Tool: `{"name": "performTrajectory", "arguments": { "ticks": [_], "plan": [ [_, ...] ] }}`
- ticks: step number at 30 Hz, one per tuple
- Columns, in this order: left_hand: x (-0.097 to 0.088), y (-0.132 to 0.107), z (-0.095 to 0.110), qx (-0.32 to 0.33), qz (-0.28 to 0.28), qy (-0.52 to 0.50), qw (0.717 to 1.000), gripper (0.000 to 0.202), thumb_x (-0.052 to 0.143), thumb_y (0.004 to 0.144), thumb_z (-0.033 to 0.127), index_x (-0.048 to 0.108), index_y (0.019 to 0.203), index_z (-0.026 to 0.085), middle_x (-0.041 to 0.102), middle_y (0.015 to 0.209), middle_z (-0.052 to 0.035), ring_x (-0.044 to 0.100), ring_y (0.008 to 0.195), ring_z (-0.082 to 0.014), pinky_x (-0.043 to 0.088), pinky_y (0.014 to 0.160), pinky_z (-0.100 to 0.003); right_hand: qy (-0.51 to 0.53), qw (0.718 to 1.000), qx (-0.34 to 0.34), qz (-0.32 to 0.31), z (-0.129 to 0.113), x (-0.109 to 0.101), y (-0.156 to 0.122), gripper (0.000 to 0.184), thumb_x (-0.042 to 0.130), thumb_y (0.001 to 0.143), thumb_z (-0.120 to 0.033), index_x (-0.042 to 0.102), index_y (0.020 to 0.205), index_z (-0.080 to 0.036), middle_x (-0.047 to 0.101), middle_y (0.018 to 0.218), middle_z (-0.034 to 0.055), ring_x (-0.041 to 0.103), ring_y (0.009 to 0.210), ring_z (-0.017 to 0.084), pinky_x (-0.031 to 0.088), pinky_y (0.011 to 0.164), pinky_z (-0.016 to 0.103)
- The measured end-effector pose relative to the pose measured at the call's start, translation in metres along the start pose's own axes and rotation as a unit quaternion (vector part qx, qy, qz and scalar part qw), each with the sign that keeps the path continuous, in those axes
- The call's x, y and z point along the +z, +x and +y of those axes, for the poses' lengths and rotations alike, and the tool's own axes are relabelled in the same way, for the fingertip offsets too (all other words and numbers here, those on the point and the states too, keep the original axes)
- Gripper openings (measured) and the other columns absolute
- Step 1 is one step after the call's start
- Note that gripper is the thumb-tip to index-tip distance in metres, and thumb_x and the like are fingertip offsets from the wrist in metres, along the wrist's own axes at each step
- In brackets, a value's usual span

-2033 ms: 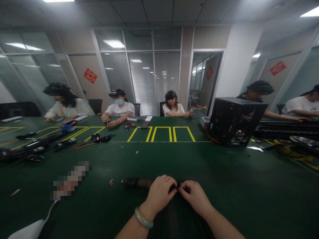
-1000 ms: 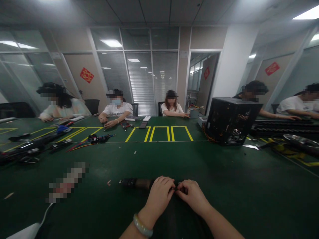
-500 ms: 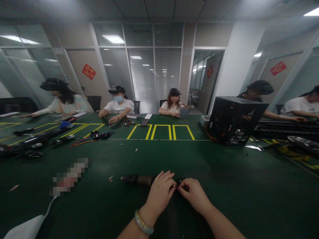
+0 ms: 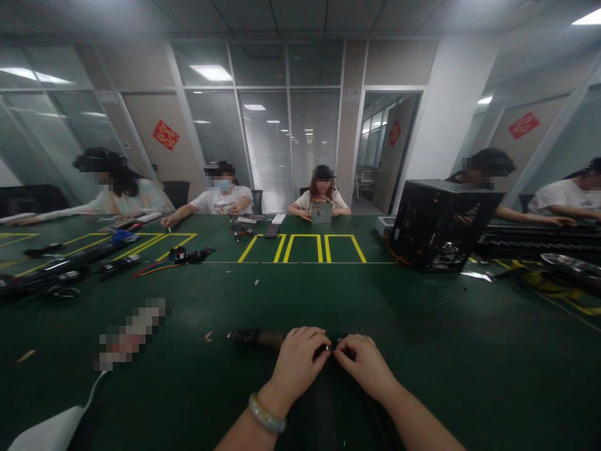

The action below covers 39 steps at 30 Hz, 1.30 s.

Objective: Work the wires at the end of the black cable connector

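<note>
A dark rod-shaped object (image 4: 267,339) lies crosswise on the green table (image 4: 197,401), with a black section at its left end; I cannot make out its exact kind. My left hand (image 4: 300,357) is closed over its right part, fingers bent and thumb tip against the index finger. A tiny shiny bit shows at those fingertips. Close beside it, my right hand (image 4: 364,363) is closed in a pinch, its tips nearly meeting the left ones. What the right fingers hold is hidden. A bracelet (image 4: 267,414) circles my left wrist.
A black computer case (image 4: 444,225) stands at right. Black mechanical parts (image 4: 61,269) and a wired assembly (image 4: 181,255) lie at left. Nearer are a white cable (image 4: 94,391) and small scraps (image 4: 209,337). Several people (image 4: 322,197) work around the far side.
My hands stay almost in place, with slight finger movement. Across the table, one person has brought a grey box in front of the body; another has reached an arm to the left.
</note>
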<state>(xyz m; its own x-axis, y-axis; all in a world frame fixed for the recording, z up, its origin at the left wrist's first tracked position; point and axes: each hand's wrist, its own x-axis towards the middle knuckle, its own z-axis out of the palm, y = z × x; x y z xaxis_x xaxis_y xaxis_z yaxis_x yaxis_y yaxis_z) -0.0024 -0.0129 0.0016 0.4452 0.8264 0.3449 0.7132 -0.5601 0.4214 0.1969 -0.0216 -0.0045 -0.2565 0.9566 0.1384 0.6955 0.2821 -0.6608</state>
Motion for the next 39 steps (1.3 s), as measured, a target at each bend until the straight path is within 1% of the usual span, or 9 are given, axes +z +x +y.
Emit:
{"name": "performTrajectory", "arguments": {
  "ticks": [6,10,13,16,20,26,31,34,39],
  "plan": [
    [-0.0007,0.0009,-0.0006,0.008,-0.005,0.008,1.000,0.015,0.063,0.085,0.020,0.065,0.097,0.029,0.063,0.112,0.0018,0.056,0.106,-0.0205,0.038,0.093,-0.039,0.003,1.000,-0.014,0.010,0.0024,0.0029,0.0021,0.015,0.058,0.088,-0.031,0.067,0.078,-0.024,0.068,0.081,-0.0020,0.059,0.082,0.019,0.036,0.078,0.030],
    [-0.0009,0.0006,0.0007,0.008,0.008,0.006,1.000,0.019,0.065,0.084,0.021,0.063,0.102,0.028,0.063,0.112,0.0004,0.056,0.106,-0.0208,0.039,0.094,-0.039,-0.004,1.000,-0.010,0.014,0.0036,0.0039,0.0028,0.014,0.059,0.087,-0.031,0.067,0.077,-0.024,0.067,0.081,-0.0025,0.059,0.081,0.018,0.036,0.078,0.030],
    [-0.0007,0.0003,0.0010,0.005,0.010,0.003,1.000,0.015,0.065,0.084,0.022,0.063,0.098,0.026,0.064,0.111,-0.0002,0.056,0.105,-0.0212,0.038,0.094,-0.039,-0.005,1.000,-0.009,0.007,0.0032,0.0031,0.0025,0.015,0.058,0.088,-0.032,0.067,0.078,-0.024,0.068,0.083,-0.0023,0.059,0.083,0.019,0.036,0.080,0.030],
    [-0.0003,0.0000,0.0006,0.006,0.002,0.007,1.000,0.011,0.061,0.086,0.020,0.063,0.095,0.026,0.064,0.111,0.0000,0.055,0.106,-0.0207,0.038,0.095,-0.039,-0.010,1.000,-0.003,-0.003,0.0021,0.0018,0.0017,0.017,0.056,0.089,-0.034,0.067,0.081,-0.025,0.068,0.086,-0.0020,0.059,0.084,0.019,0.036,0.082,0.031],
    [-0.0008,-0.0004,0.0010,0.006,0.003,0.009,1.000,0.014,0.062,0.086,0.022,0.063,0.099,0.026,0.063,0.112,-0.0015,0.055,0.106,-0.0214,0.038,0.095,-0.040,-0.013,1.000,0.001,-0.009,0.0008,0.0006,0.0008,0.017,0.056,0.090,-0.035,0.068,0.082,-0.024,0.067,0.086,-0.0015,0.059,0.085,0.019,0.037,0.082,0.031],
    [-0.0010,0.0000,0.0014,0.008,-0.001,0.013,1.000,0.012,0.061,0.087,0.020,0.063,0.096,0.026,0.063,0.112,0.0001,0.055,0.106,-0.0210,0.039,0.093,-0.039,-0.011,1.000,0.002,-0.011,0.0031,0.0015,0.0014,0.017,0.056,0.090,-0.034,0.068,0.081,-0.024,0.067,0.085,-0.0020,0.059,0.083,0.019,0.037,0.082,0.032],
    [-0.0006,0.0000,0.0015,0.001,0.002,0.019,1.000,0.017,0.062,0.086,0.021,0.062,0.101,0.027,0.063,0.111,0.0010,0.055,0.106,-0.0204,0.038,0.094,-0.038,-0.015,1.000,0.002,-0.011,0.0015,0.0000,0.0013,0.018,0.056,0.090,-0.035,0.068,0.082,-0.024,0.067,0.086,-0.0018,0.060,0.084,0.019,0.037,0.082,0.031],
    [0.0000,0.0002,0.0013,0.004,0.004,0.017,1.000,0.013,0.063,0.086,0.022,0.062,0.098,0.027,0.063,0.111,0.0004,0.056,0.105,-0.0209,0.037,0.094,-0.038,-0.020,1.000,0.000,-0.004,0.0003,0.0000,0.0015,0.017,0.057,0.089,-0.033,0.068,0.080,-0.024,0.068,0.084,-0.0015,0.060,0.083,0.019,0.036,0.080,0.030],
    [0.0003,0.0000,0.0009,0.005,0.005,0.012,1.000,0.014,0.062,0.085,0.018,0.063,0.096,0.027,0.063,0.111,0.0007,0.055,0.106,-0.0205,0.037,0.094,-0.038,-0.015,1.000,-0.002,0.001,-0.0002,0.0009,0.0019,0.014,0.059,0.087,-0.031,0.067,0.079,-0.024,0.068,0.083,-0.0019,0.060,0.083,0.019,0.036,0.080,0.031]
  ]
}}
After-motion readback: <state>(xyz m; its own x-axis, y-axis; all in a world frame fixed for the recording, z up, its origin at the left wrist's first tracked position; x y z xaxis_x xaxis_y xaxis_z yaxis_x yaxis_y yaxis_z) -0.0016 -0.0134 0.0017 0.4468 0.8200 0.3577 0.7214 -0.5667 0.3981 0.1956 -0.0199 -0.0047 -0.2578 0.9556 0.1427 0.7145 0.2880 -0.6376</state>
